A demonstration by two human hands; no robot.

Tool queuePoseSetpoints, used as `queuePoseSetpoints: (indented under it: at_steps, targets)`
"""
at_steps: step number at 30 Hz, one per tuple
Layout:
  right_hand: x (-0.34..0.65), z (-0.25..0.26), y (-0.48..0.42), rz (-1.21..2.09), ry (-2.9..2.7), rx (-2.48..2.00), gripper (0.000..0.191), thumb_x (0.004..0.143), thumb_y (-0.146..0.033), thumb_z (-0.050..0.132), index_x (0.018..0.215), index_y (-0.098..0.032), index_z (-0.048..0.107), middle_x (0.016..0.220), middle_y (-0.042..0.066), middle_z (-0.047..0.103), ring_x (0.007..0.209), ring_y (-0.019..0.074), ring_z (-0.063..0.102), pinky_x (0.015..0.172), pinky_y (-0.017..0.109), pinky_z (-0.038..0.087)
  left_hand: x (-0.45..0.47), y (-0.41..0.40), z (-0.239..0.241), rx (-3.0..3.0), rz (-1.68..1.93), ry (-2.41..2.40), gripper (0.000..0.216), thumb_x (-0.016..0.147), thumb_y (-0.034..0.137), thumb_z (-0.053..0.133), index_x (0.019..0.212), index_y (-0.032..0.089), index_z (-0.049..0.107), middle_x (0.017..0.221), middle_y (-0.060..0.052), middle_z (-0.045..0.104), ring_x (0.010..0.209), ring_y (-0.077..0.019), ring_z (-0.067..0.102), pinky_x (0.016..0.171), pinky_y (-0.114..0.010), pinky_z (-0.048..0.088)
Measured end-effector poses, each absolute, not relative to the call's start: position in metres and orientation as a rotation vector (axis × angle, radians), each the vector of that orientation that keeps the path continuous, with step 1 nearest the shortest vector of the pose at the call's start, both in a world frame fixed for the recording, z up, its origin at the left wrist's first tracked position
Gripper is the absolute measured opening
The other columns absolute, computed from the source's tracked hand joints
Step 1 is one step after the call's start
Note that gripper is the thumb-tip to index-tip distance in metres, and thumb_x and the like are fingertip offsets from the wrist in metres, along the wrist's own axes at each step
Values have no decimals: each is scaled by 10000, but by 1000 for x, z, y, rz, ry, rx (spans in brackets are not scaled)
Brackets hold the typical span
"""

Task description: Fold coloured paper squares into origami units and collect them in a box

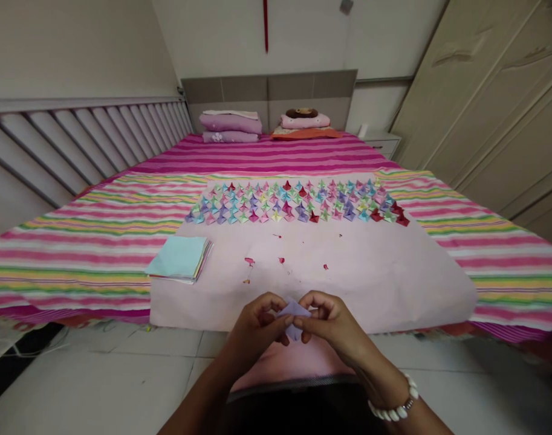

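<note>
Between both hands, just in front of the bed's near edge, is a small folded piece of lavender paper (294, 308), roughly diamond-shaped. My left hand (265, 320) pinches its left side with thumb and fingers. On the right side my right hand (324, 314) grips it the same way, the two thumbs close together near its middle. Beyond them, a pale board or sheet (370, 272) lies on the bed. A stack of coloured paper squares (178, 258), light blue on top, sits at its left edge. Several rows of small folded paper pieces (298, 202) in many colours cover its far part.
Small reddish scraps (249, 261) are scattered on the sheet. A striped bedspread (94, 248) surrounds it. Folded bedding (230, 125) is stacked by the headboard (312, 90). A slatted rail (98, 139) runs along the left, with pale panels (497, 90) on the right.
</note>
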State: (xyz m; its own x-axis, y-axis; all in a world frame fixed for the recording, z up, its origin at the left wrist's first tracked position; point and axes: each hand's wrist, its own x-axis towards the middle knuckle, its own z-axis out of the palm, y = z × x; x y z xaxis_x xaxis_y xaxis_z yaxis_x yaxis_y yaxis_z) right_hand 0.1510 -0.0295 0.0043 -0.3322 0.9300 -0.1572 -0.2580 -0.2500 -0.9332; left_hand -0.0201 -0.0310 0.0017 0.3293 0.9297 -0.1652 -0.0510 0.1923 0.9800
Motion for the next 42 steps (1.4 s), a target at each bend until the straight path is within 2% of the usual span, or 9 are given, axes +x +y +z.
queuePoseSetpoints:
  at_steps: [4,8,14,22,27,33,38,42]
  targets:
    - [150,5,-30,1717,-1066,-974,289,583,-310,841,673,-156,614,596,-16,675,461,88,585,480,200,463,-21,-32,3,1182,862,913,176,768,308,680,823,143,654,650,8,650,499,-79,585,510,-203,477]
    - [149,5,-29,1697,-1035,-959,285,566,-307,849,665,-154,630,567,-15,667,449,92,570,461,203,451,-20,-32,4,1119,915,915,180,741,290,705,841,142,690,651,-15,691,540,-102,625,544,-212,495]
    - [147,1,-30,1633,-973,-988,248,558,-269,851,703,-156,686,552,-24,658,421,84,556,463,203,440,-15,-33,4,1062,1038,997,184,676,298,750,770,146,708,538,2,671,455,-106,598,479,-216,489]
    - [151,-3,-30,1691,-910,-907,128,646,-215,775,758,-165,740,589,2,680,483,106,605,543,226,456,-18,-33,5,1005,1065,958,133,679,231,735,800,176,747,538,6,679,475,-114,617,503,-222,483]
    - [150,2,-32,1696,-909,-879,104,657,-166,714,752,-160,755,554,1,661,491,123,619,557,240,459,-21,-33,1,1030,1083,946,108,716,193,696,805,201,756,630,5,691,509,-93,587,536,-222,469]
    - [149,6,-33,1653,-894,-871,116,641,-118,653,697,-163,744,547,-7,650,494,129,626,559,242,462,-24,-34,-4,1102,1053,896,178,778,135,606,841,212,754,684,13,652,614,-97,572,622,-225,446]
    - [151,3,-34,1636,-945,-882,130,659,-118,628,713,-172,734,565,-11,647,520,136,629,574,252,469,-21,-34,4,1092,1043,897,162,788,217,593,814,167,745,664,-19,653,627,-129,568,631,-256,438]
    - [153,0,-36,1602,-1040,-838,96,701,-143,643,747,-178,719,676,5,666,588,150,640,615,278,484,-17,-34,5,1138,1045,1018,132,694,289,732,695,161,704,629,-15,642,607,-132,556,604,-258,439]
